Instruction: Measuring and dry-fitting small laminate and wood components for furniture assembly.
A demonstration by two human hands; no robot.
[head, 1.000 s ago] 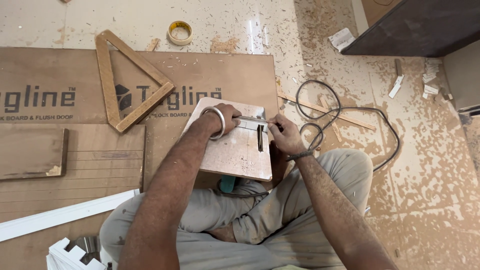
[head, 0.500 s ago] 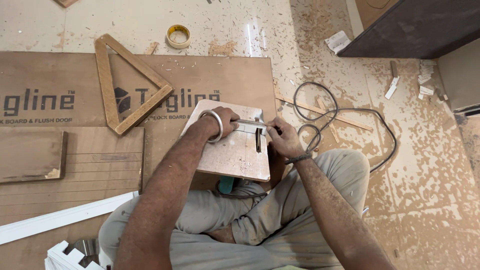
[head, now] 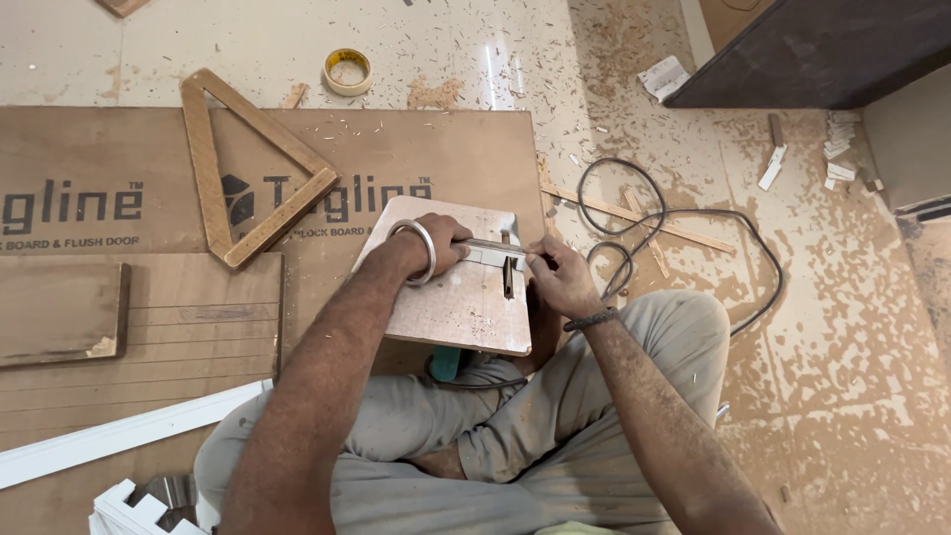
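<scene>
Head view: person sits cross-legged on the floor [head: 842,327] with a small plywood panel [head: 456,302] across the lap, at centre frame. Left hand [head: 436,246] lies flat on the panel's upper part, fingers spread and pressed down over the blade of a metal try square [head: 492,255]; nothing is wrapped in them, they only pin it. A metal bangle [head: 416,252] sits on that wrist. Right hand [head: 560,280] is at 3 o'clock of the square, at the panel's right edge, fingers pinched close together near the square's end; cannot tell whether a pencil or marker is in them, too small. The square's dark stock hangs down at about 6 o'clock from the blade, just beside the right hand.

Handling, as a judgement: panel looks stiff, flat, light to moderate, with a smooth laminate-like face that could slide on the lap; best held by its edges or pressed flat from above. Square is rigid, thin, slick metal; hold down on the blade, or grip at the stock.

Around: wooden triangle frame [head: 248,178] at 10 o'clock on a large brown board [head: 89,168], tape roll [head: 348,70] at 11 o'clock, black cable [head: 684,223] at 2 o'clock, sawdust all over the floor.
</scene>
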